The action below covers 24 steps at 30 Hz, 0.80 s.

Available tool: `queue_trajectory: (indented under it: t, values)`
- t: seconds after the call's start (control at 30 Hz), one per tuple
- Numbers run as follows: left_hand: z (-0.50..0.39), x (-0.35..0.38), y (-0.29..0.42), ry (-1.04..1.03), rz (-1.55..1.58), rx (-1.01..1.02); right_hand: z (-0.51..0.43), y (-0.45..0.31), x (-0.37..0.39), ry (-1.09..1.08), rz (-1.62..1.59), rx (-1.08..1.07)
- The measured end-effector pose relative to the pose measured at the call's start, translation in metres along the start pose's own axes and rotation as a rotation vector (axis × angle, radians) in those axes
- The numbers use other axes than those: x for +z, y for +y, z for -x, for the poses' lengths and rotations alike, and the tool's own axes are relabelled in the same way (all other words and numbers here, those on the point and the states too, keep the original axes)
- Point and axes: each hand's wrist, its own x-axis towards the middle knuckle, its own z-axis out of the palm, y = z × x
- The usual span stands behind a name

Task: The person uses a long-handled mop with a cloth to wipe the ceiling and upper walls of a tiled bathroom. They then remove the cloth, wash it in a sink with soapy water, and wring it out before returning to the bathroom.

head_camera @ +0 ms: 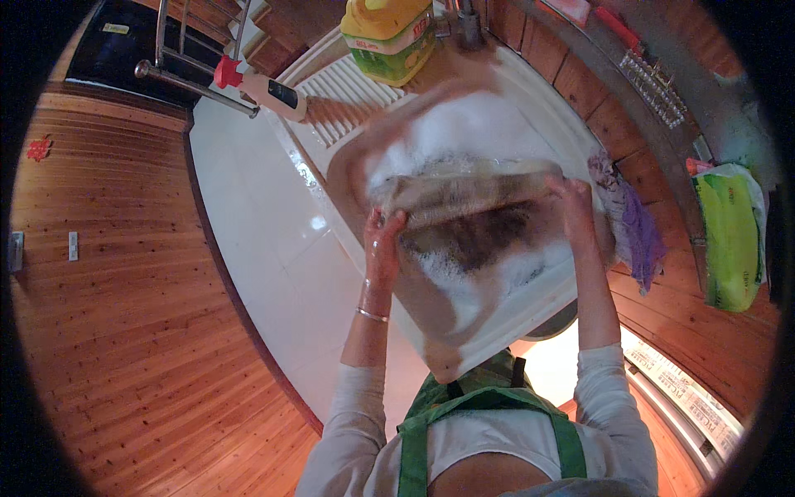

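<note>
A white laundry sink [428, 323] filled with foamy water lies before me. Between my two hands stretches a wet, greyish-beige cloth [478, 192], blurred by motion, just above the suds. My left hand [384, 248] grips its left end, thumb on top; that hand is wet and a bracelet circles the wrist. At the other end, my right hand [572, 202] pinches the corner near the sink's right wall. White foam [472, 127] covers the water behind the cloth. A dark patch of water [481, 239] shows below it.
A ribbed washboard [348, 93] adjoins the sink, with a spray bottle [273, 93] and a yellow-green detergent jug [391, 43] there. Behind the jug rises a faucet [469, 25]. A purple cloth [633, 223] drapes over the right rim; a green packet [728, 239] lies farther right. Metal rails [199, 87] stand upper left.
</note>
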Motion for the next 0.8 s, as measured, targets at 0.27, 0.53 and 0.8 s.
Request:
queue_trajectory:
  t: [0.27, 0.53, 0.8]
  values:
    - [-0.005, -0.055, -0.081, 0.242, -0.216, -0.391, -0.011, 0.127, 0.018, 0.119, 0.955, -0.293]
    - [-0.027, -0.005, -0.113, -0.047, 0.389, -0.600, 0.088, 0.077, 0.152, -0.720, 0.462, 0.047]
    - [0.001, 0.039, -0.078, 0.032, 0.488, -0.569, 0.106, -0.031, 0.175, -0.565, 1.013, -0.434]
